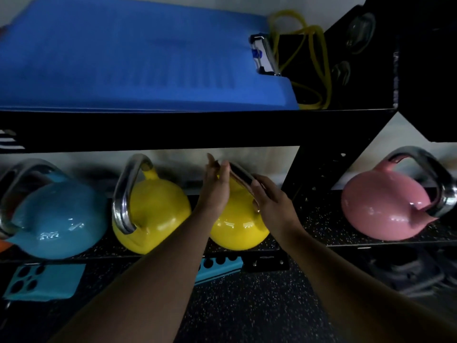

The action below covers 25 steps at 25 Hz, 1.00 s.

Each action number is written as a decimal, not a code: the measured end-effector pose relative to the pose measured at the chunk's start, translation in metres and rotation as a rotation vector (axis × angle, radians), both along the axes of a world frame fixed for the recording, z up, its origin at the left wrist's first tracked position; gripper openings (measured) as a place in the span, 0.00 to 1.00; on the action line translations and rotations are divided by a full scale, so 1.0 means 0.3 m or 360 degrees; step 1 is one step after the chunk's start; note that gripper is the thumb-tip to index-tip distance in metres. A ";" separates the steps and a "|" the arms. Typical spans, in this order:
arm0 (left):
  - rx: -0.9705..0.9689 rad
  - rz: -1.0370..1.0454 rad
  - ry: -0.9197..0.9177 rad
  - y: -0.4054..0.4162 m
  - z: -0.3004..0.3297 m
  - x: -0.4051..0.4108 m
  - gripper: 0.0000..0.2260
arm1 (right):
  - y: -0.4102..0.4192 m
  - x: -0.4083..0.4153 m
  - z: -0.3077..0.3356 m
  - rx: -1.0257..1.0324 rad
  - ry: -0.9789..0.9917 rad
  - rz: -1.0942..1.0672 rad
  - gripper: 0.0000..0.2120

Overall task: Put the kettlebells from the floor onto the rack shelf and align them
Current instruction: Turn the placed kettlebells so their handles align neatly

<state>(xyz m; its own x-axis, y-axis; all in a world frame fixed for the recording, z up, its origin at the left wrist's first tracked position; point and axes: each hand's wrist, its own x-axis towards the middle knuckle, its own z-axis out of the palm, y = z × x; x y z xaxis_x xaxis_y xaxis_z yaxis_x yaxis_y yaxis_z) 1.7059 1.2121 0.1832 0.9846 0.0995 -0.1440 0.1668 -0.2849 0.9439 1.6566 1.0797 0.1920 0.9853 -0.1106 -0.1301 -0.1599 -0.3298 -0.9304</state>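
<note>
While both hands flank it: second yellow kettlebell point(238, 226) on rack shelf point(319, 219)
Handle point(241, 173): axis 10-to-4 o'clock
Left hand point(215, 186): 9 o'clock, fingers spread
Right hand point(274, 206): 3 o'clock, fingers loosely touching handle

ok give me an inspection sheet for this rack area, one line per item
surface: black rack shelf, speckled mat top
job's things: blue kettlebell, yellow kettlebell, second yellow kettlebell, pink kettlebell, all on the shelf, handles at differing angles
clutter: blue mat and yellow band on the upper shelf
grippers: left hand open beside the second yellow kettlebell's handle; right hand touching it, grip unclear
cables: nothing seen
surroundings: speckled floor, teal blocks below the shelf
</note>
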 end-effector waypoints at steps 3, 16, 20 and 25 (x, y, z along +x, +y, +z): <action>-0.0051 0.0082 -0.0111 -0.039 -0.023 -0.043 0.26 | -0.026 0.029 0.001 0.0113 -0.0005 0.0020 0.16; -0.0187 -0.0121 -0.0145 -0.017 -0.069 0.057 0.25 | 0.100 -0.020 -0.031 0.0488 -0.0067 -0.0050 0.20; -0.0268 -0.0144 -0.0095 0.013 -0.066 0.106 0.28 | 0.183 -0.026 -0.041 0.0611 -0.0013 -0.0073 0.21; -0.0342 -0.0163 -0.0114 0.015 -0.076 0.108 0.25 | 0.213 -0.022 -0.047 0.0666 -0.0049 -0.0159 0.22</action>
